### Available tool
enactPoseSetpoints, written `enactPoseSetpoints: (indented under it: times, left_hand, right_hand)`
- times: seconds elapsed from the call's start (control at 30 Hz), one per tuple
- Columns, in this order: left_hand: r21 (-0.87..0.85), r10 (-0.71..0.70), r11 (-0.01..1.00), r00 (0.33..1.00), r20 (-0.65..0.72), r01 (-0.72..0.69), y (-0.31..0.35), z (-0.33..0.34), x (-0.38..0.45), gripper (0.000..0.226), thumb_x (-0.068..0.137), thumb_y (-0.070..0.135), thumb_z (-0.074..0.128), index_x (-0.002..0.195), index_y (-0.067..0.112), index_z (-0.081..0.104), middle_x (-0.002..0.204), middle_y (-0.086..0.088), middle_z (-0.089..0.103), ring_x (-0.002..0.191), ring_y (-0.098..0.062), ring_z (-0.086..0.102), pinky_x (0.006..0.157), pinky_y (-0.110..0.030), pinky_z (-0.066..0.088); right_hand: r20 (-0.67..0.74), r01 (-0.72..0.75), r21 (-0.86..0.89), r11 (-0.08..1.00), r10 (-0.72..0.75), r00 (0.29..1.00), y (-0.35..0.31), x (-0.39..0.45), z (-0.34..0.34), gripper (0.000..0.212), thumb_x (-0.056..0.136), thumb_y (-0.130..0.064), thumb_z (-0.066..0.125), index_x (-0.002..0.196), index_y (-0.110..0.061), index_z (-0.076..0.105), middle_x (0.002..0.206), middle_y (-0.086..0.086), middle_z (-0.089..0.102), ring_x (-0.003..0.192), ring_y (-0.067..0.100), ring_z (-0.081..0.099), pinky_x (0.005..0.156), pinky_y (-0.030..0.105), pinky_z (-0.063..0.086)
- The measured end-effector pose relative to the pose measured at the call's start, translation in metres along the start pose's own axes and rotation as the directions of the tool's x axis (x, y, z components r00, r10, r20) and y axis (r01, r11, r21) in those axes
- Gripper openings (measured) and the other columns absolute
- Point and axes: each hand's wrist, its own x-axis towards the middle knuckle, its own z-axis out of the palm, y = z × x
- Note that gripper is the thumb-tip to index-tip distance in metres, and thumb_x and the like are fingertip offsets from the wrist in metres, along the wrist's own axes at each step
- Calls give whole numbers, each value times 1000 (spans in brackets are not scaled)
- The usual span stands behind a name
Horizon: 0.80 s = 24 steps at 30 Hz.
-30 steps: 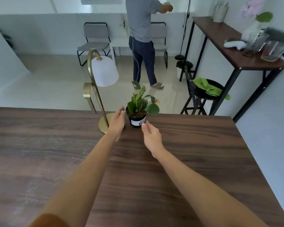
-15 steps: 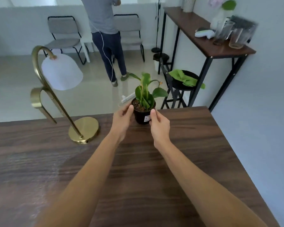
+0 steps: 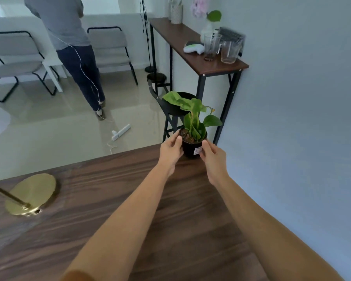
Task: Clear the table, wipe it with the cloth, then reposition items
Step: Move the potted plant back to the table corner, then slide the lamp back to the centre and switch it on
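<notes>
Black pot (image 3: pixel 191 150), soil and green plant (image 3: pixel 195 124) inside, clasped between both hands (image 3: pixel 171 151).

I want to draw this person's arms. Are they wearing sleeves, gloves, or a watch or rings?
No gloves: the left hand and right hand are bare, with no rings showing. Both forearms are bare too, with no watch or bracelet on the wrists. Only a bit of brownish-orange sleeve peeks in at the bottom, on the left arm.
</notes>
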Motion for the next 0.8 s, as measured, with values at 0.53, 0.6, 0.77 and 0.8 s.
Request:
enactPoseSetpoints:
  times: [0.53,0.6,0.77,0.8]
  left_hand:
    - [390,307,906,889,-340,-164,3,-108,-110,33,94,26,56,126,19,60,120,5,66,108,0,59,100,-24,46]
    - [513,451,842,740,-499,-167,4,-152,-140,27,93,27,57,118,19,63,115,4,65,102,-2,60,96,-29,49]
    - [651,545,736,408,-732,185,6,-243,-187,60,87,32,64,137,8,41,144,-15,38,131,-32,35,104,-43,33]
    - [638,505,721,424,-751,271,5,-255,-190,71,86,34,65,142,7,32,150,-18,28,137,-35,27,107,-49,29]
  right_hand:
    - [-41,98,-264,959,-112,993,36,-71,71,21,95,-30,56,111,-27,69,105,-6,71,100,13,66,97,42,52]
    - [126,223,-352,909,-190,974,34,-88,109,18,94,-29,57,106,-27,71,100,-7,72,96,11,66,95,40,52]
    - [521,497,-436,750,-241,819,28,-122,215,14,93,-23,61,96,-20,74,91,-6,73,79,2,58,76,7,41]
    - [573,527,-434,731,-227,788,30,-126,235,15,93,-24,61,96,-19,75,93,-5,74,81,4,60,78,12,44]
